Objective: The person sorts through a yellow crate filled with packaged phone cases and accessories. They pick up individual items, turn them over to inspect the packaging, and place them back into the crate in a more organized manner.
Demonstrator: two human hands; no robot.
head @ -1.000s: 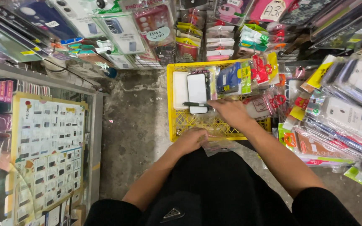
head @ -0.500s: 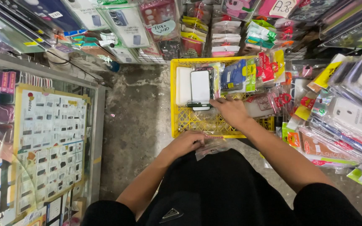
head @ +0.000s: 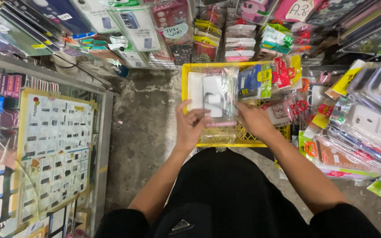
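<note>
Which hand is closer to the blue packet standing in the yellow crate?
Right. The right hand sits just below the blue packet in the yellow crate; the left hand is farther left, gripping the clear bag.

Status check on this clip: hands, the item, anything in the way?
Left hand and right hand both grip a clear plastic sleeve above the yellow crate. Packaged cases crowd the right; nothing blocks the hands.

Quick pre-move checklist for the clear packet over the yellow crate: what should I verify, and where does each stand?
1. Left hand has a grip on the packet: ok.
2. Right hand on the packet's right edge: ok.
3. Packet held over the crate: ok.
4. White case inside the packet visible: ok.
5. Packet sealed: cannot tell.
6. Free slot in the crate row: cannot tell.
</note>
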